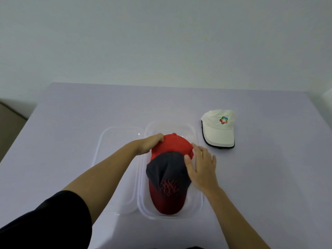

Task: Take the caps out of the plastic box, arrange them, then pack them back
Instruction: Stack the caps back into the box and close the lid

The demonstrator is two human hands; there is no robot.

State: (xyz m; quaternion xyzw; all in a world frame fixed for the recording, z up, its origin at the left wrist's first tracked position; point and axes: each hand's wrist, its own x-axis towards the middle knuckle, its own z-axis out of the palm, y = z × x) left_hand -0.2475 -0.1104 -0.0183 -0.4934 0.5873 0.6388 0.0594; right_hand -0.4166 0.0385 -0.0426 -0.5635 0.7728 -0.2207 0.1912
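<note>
I see the left sleeve (45, 221) nearest; left fingers (158, 139) grip the red cap (170, 143) in the box (197, 203); right fingers (206, 159) are spread, thumb touching the dark cap (167, 169).

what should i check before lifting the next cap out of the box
1. Left hand has a grip on the red cap: ok, fingers curl over its edge.
2. Right hand has a grip: not ok, it lies open against the dark cap.
3. Which cap comes up first: cannot tell, the two caps overlap.
4. Plastic box is open: ok, lid lies beside it.
5. Space on the table to set caps: ok, only the white cap is out.
</note>
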